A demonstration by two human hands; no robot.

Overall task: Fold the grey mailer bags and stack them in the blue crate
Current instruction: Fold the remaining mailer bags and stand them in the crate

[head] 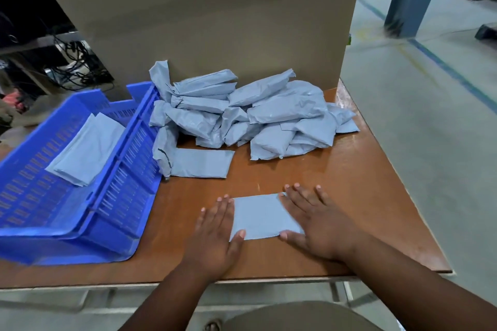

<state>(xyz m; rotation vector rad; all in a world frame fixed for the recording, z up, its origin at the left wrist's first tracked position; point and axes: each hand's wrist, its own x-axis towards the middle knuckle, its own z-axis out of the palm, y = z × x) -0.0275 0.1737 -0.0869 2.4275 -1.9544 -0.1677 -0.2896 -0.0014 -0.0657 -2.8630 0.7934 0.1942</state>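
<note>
Looks like the person's mid-fold, pressing one grey mailer bag (262, 216) flat on the brown table (349, 196). Left hand (215, 231) and right hand (317, 220) both lie flat on its ends, fingers straight and slightly spread, gripping nothing. Next up is probably another fold or lifting it over to the blue crate (113, 196), onto the folded stack (86, 148) already there. Big unfolded pile (250, 115) waits behind.

The blue crate (80, 196) runs off the left edge, near corner blurred
</note>
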